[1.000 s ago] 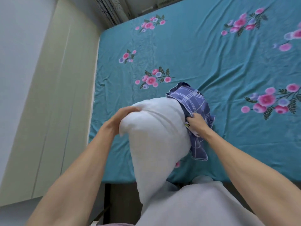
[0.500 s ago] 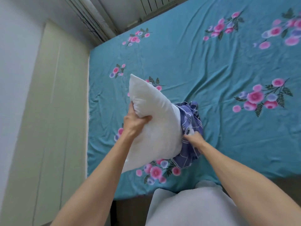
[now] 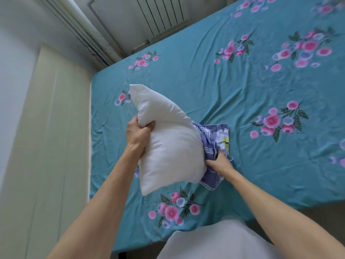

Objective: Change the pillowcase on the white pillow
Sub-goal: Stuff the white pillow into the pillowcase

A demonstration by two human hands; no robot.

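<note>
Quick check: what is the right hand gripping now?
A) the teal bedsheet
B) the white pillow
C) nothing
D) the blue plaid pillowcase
D: the right hand pinches the bunched blue plaid pillowcase, while the left hand grips the white pillow.

Pillow (image 3: 168,146) left of pillowcase (image 3: 214,139)
</note>
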